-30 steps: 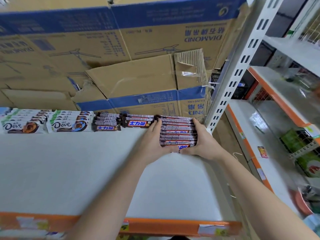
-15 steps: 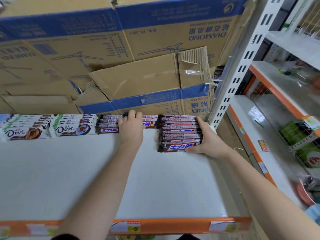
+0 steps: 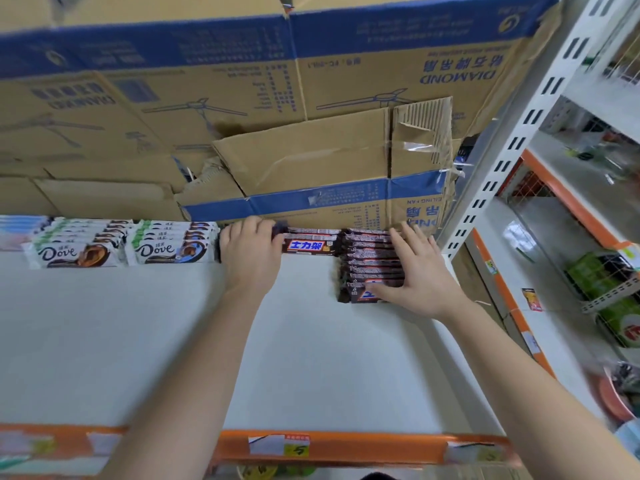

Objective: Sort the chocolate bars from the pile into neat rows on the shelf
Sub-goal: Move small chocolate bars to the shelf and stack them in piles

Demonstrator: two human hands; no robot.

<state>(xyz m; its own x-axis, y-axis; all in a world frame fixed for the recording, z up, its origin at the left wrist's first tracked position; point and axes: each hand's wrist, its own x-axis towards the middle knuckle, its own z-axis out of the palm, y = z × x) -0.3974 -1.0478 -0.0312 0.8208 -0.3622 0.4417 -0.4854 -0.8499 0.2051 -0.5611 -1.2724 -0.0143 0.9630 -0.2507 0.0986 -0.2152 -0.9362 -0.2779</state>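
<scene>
Head view: against the brown-and-blue cardboard box (image 3: 311, 168), the left hand (image 3: 249, 261) grasps dark brown wrapped chocolate bars (image 3: 311, 244). The right hand (image 3: 420, 278) lies released, fingers straight, on the taller stack (image 3: 370, 258) beside them. Before the box, the white shelf board (image 3: 311, 358) spreads to its orange edge (image 3: 346, 445).

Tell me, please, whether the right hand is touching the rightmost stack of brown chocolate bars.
Touching. The head view shows the right hand lying flat on the stack of brown bars, thumb across its front bar.

Pale-blue bars (image 3: 17, 226) run off-frame — green packs (image 3: 595, 275) are blurred.
</scene>
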